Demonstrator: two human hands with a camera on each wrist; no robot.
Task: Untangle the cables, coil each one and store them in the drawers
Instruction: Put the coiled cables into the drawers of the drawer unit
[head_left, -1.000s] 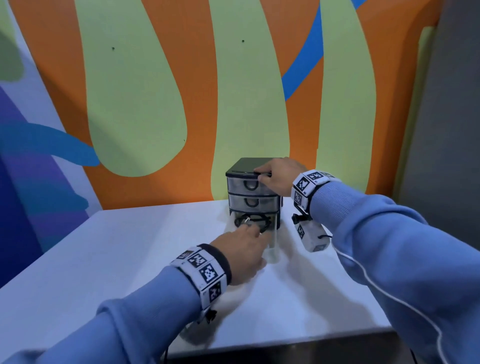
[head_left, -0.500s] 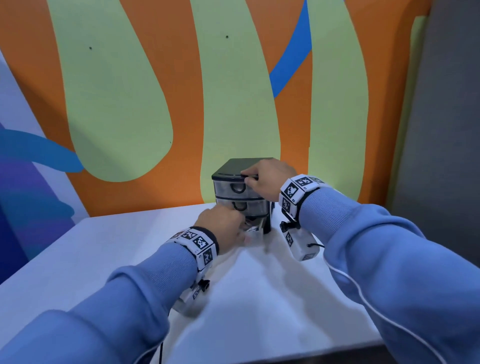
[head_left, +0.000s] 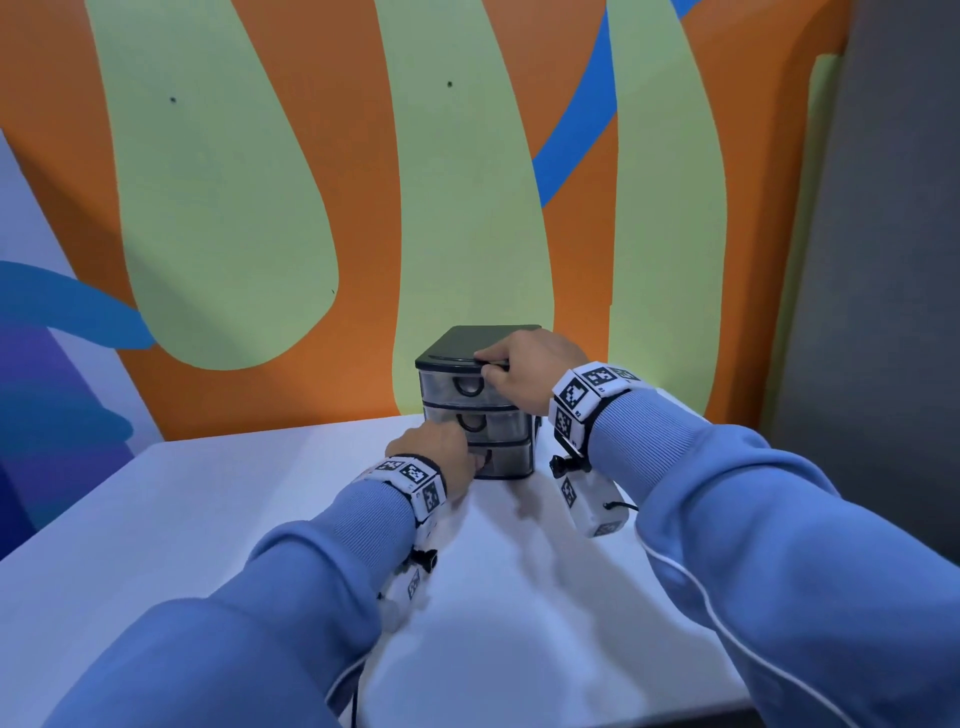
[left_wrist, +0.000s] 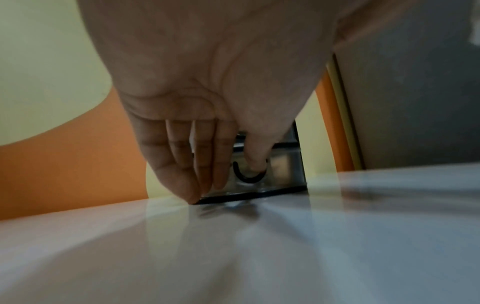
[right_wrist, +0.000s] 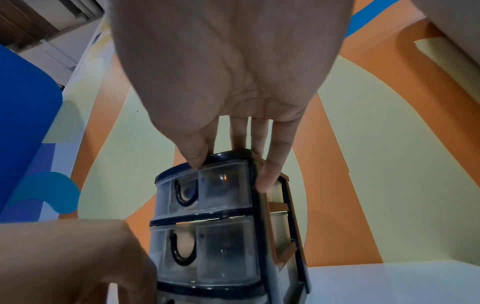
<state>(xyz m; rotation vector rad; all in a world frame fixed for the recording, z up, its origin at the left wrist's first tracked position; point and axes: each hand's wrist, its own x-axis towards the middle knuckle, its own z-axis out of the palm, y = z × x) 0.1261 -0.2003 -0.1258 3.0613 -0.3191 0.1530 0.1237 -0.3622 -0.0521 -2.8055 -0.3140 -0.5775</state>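
A small three-drawer unit with a black lid and clear drawers stands at the back of the white table. My right hand grips its top, thumb on the front rim and fingers over the lid, as the right wrist view shows. My left hand presses straight fingers against the front of the bottom drawer, which sits flush in the frame. In the left wrist view the left hand's thumb tip lies at the black handle of that drawer. No cable shows plainly through the cloudy drawer fronts.
The painted orange and green wall rises right behind the unit. A grey panel stands at the right. The table's front edge is near my body.
One second ago the bottom drawer stood pulled out with a black cable coiled in it. My left hand has pushed it in. The right hand stayed on the unit's top.
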